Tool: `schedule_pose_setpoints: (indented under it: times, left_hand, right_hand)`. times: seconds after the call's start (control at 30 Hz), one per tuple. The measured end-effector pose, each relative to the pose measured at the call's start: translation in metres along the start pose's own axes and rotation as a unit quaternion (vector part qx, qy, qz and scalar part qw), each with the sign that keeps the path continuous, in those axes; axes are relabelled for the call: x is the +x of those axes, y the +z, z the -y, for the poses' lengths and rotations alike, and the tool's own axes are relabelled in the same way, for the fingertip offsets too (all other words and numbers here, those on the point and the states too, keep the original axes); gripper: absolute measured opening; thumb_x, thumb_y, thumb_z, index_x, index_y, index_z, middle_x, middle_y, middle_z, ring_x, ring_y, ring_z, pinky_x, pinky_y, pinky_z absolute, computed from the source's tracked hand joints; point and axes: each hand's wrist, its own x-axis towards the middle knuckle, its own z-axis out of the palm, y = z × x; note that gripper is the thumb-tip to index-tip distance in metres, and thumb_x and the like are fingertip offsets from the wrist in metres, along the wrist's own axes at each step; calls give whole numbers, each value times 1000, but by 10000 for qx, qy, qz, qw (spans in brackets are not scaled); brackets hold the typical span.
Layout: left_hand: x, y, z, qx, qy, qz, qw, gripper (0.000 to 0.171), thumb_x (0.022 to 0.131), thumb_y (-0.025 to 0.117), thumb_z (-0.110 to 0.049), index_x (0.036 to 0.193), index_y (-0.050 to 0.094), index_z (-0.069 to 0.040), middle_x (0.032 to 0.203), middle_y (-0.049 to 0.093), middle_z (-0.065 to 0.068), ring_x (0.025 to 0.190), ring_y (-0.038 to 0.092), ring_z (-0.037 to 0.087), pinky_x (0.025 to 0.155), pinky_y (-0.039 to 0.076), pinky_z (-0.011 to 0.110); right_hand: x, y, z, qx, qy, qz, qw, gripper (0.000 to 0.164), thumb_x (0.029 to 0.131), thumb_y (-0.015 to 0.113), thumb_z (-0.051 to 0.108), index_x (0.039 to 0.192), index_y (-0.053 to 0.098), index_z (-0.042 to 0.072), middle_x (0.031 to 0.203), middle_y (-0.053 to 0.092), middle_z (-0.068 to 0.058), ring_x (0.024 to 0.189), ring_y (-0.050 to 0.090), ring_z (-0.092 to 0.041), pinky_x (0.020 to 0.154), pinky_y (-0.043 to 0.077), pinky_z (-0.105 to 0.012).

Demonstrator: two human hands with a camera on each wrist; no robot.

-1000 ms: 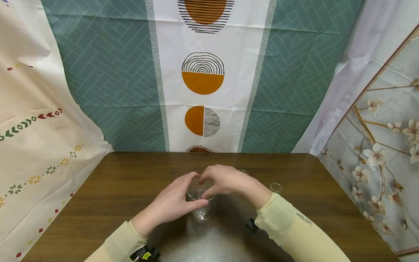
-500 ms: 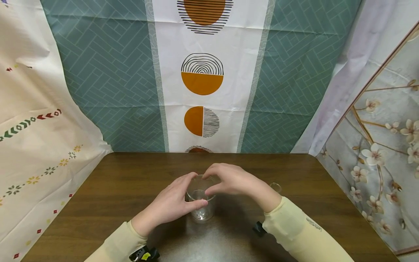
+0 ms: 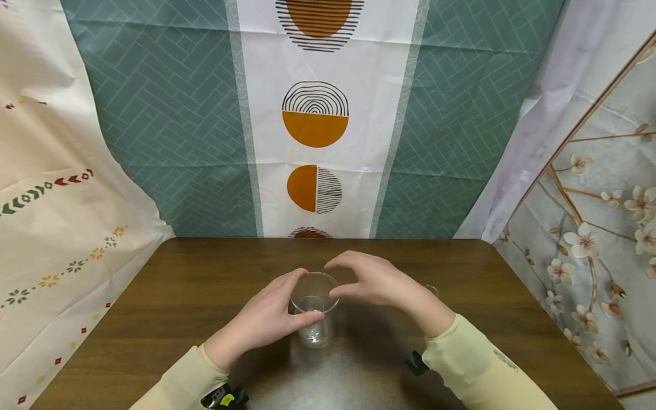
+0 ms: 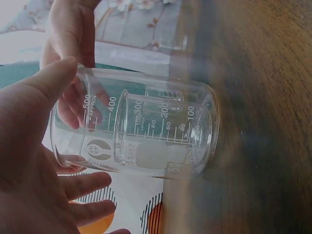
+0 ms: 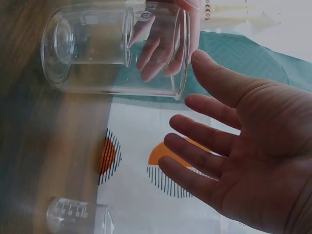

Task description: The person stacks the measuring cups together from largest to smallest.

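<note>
A large clear glass beaker (image 3: 315, 285) stands upright on the brown table, white markings up to 500 on its wall. Inside it sits a smaller beaker (image 4: 146, 131), its own scale showing through the glass. My left hand (image 3: 263, 313) holds the large beaker near its rim, thumb on the near side and index finger at the far side; its other fingers are spread. On the other side, my right hand (image 3: 376, 279) is beside the rim with fingers apart and relaxed, holding nothing; its thumb tip is close to the glass.
A further small beaker (image 5: 80, 214) stands on the table (image 3: 215, 273), beyond the right hand. In the head view, a glass rim (image 3: 433, 290) shows partly behind the right wrist. A patterned cloth (image 3: 318, 62) hangs behind the table's back edge.
My right hand has drawn away from the large beaker's opening, out to the right and slightly back. My left hand and both nested beakers have stayed in place.
</note>
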Motion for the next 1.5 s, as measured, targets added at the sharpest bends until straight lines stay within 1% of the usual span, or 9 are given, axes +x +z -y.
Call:
schedule_pose_setpoints:
  times: [0.23,0.47,0.57,0.7,0.8,0.93,1.07,1.23,1.5]
  left_hand:
    - [1,-1,0,21,-18,9,10000,86,92,79,-73,154,53,-18,150,62,2,134,60,24,101,55,54]
    - [1,-1,0,7,1,1,10000,85,92,80,-71,153,54,-19,147,63,1,133,60,23,100,55,53]
    - [1,0,0,27,-1,1,10000,87,92,80,-71,154,53,-17,149,62,3,134,60,24,101,55,53]
    - [1,0,0,36,-6,11,10000,88,92,80,-71,155,53,-16,150,62,4,135,60,25,103,54,54]
    - [0,1,0,40,-20,25,10000,89,92,80,-71,156,52,-15,152,61,5,137,59,26,105,53,55]
    - [0,1,0,39,-34,18,10000,92,92,79,-72,157,52,-14,153,61,5,140,58,27,107,53,56]
    - [0,1,0,27,-15,-36,10000,91,92,78,-73,156,53,-15,151,62,3,136,59,24,104,54,54]
    - [-1,2,1,55,15,-72,10000,89,92,79,-73,155,53,-15,149,62,3,134,60,23,103,54,53]
    - [-1,3,2,50,19,-91,9999,88,92,79,-73,155,53,-17,150,62,2,134,60,23,103,54,53]
  right_hand:
    - [-9,-1,-7,76,181,-267,9995,59,98,87,41,149,69,19,148,68,2,139,62,-23,113,50,-51]
    - [-17,-1,-12,127,285,-519,9982,63,99,85,42,154,65,20,152,65,-1,143,60,-26,115,48,-55]
    - [-20,-1,-14,92,318,-590,9977,66,99,85,43,156,63,19,153,65,-3,141,60,-28,114,49,-56]
    - [-24,1,-19,2,341,-672,9972,68,99,85,43,157,62,16,154,64,-4,133,64,-28,110,52,-55]
    - [-28,1,-22,-28,377,-711,9968,70,99,85,44,158,60,15,157,62,-6,137,61,-29,112,50,-57]
    - [-34,2,-26,-70,511,-799,9955,74,99,85,45,161,58,16,162,57,-5,151,51,-31,116,46,-60]
    - [-39,2,-30,-124,581,-937,9938,77,98,86,45,162,56,16,165,55,-5,154,48,-31,116,46,-61]
    - [-44,3,-35,-181,487,-1073,9929,79,98,86,43,163,54,13,166,53,-7,156,45,-33,117,44,-61]
    - [-51,4,-42,-233,563,-1105,9920,82,97,86,44,165,52,13,169,50,-11,159,41,-35,118,42,-64]
